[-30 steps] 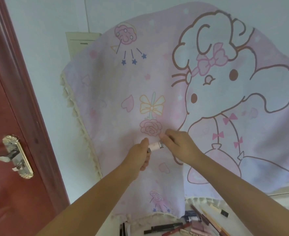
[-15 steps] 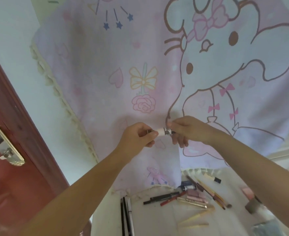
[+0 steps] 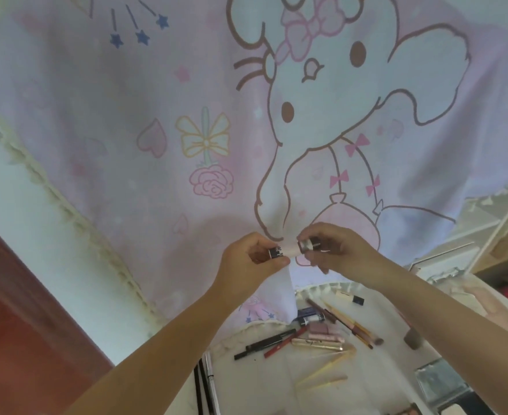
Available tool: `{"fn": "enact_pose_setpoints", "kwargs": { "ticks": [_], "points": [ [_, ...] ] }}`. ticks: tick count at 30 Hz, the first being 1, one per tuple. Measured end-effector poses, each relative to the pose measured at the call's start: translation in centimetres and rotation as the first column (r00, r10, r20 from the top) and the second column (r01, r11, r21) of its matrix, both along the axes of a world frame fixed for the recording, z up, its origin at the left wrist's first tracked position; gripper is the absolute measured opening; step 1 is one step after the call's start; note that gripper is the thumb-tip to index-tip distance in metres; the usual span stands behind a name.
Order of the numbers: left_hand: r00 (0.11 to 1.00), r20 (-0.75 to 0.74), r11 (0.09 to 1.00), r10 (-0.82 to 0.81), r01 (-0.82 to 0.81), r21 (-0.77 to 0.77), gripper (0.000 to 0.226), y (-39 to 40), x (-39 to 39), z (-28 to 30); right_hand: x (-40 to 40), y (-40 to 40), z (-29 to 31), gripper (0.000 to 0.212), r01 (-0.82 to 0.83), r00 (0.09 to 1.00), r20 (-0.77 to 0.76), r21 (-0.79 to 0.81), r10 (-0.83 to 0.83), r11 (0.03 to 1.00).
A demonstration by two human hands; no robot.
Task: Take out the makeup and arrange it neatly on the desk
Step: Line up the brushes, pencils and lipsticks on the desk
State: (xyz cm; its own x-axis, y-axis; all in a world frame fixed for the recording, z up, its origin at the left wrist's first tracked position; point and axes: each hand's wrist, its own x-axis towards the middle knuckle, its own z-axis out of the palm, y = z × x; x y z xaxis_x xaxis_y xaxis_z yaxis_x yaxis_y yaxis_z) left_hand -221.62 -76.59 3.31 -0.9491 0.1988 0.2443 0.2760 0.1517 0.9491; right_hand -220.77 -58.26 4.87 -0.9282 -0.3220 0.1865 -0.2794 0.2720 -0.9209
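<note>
Holding this little makeup tube (image 3: 290,251) up in front of the cartoon cloth (image 3: 157,115), probably so I can recap it before lining it up. My left hand (image 3: 251,263) pinches the body, my right hand (image 3: 333,250) pinches the cap (image 3: 308,244). The other makeup (image 3: 306,336) lies on the desk (image 3: 261,381) below the cloth.

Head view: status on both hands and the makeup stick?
Left hand grips the stick's dark base. Right hand pinches its silver cap, pulled just apart. Other pens and pencils lie loose on desk below. Nothing in the way.
</note>
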Motion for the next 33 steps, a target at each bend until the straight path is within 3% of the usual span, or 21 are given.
{"fn": "enact_pose_setpoints", "kwargs": {
  "ticks": [3, 5, 8, 9, 12, 13, 16, 22, 26, 30, 32, 33],
  "points": [
    [0.996, 0.089, 0.998, -0.029, 0.023, 0.066, 0.026, 0.9, -0.1, -0.4, 1.0, 1.4, -0.1, 0.039, -0.052, 0.993, 0.1, -0.034, 0.055, 0.998],
    [0.993, 0.113, 0.997, -0.043, 0.035, 0.067, 0.026, 1.6, 0.0, -1.0, 1.4, 1.9, -0.4, 0.011, 0.012, 0.978, 0.207, 0.001, -0.012, 1.0],
    [0.989, 0.13, 0.998, -0.065, 0.062, 0.028, 0.03, 2.7, 0.3, -2.3, 2.0, 3.1, -1.4, 0.019, 0.115, 0.981, 0.145, 0.092, -0.128, 0.989],
    [0.987, 0.14, 0.997, -0.073, 0.071, 0.019, 0.03, 3.1, 0.4, -2.7, 2.3, 3.7, -1.7, 0.015, 0.114, 0.986, 0.115, 0.065, -0.121, 0.991],
    [0.982, 0.171, 0.997, -0.08, 0.077, 0.026, 0.026, 4.1, 0.7, -3.7, 2.7, 5.6, -2.8, 0.042, 0.022, 0.985, 0.171, -0.01, -0.02, 1.0],
    [0.981, 0.177, 0.997, -0.082, 0.079, 0.023, 0.024, 4.5, 0.7, -4.0, 2.7, 6.0, -2.9, 0.042, 0.024, 0.975, 0.222, -0.012, -0.021, 1.0],
    [0.98, 0.182, 0.997, -0.083, 0.082, 0.014, 0.023, 6.0, 0.9, -4.6, 2.2, 6.8, -3.6, 0.014, 0.052, 0.954, 0.293, 0.033, -0.059, 0.998],
    [0.969, 0.242, 0.996, -0.052, 0.067, -0.055, 0.022, 9.5, 0.2, -6.4, 1.0, 10.1, -5.0, 0.018, 0.023, 0.968, 0.245, 0.099, -0.047, 0.995],
    [0.942, 0.331, 0.997, -0.063, 0.07, -0.01, 0.018, 12.2, -1.3, -8.3, -0.5, 12.8, -6.2, 0.025, 0.037, 0.964, 0.258, 0.111, -0.064, 0.993],
    [0.883, 0.462, 0.995, -0.087, 0.055, 0.083, 0.016, 15.3, -2.9, -10.3, -1.5, 15.4, -7.7, 0.024, 0.107, 0.937, 0.329, 0.057, -0.12, 0.993],
    [0.848, 0.527, 0.998, -0.049, 0.018, 0.064, 0.023, 16.7, -3.7, -11.7, -2.0, 16.9, -8.8, 0.021, 0.208, 0.909, 0.366, 0.013, -0.199, 0.978],
    [0.835, 0.55, 1.0, -0.011, 0.001, 0.019, 0.027, 17.2, -4.0, -12.5, -2.5, 17.7, -9.5, 0.017, 0.256, 0.903, 0.334, 0.086, -0.27, 0.963]
  ]
}}
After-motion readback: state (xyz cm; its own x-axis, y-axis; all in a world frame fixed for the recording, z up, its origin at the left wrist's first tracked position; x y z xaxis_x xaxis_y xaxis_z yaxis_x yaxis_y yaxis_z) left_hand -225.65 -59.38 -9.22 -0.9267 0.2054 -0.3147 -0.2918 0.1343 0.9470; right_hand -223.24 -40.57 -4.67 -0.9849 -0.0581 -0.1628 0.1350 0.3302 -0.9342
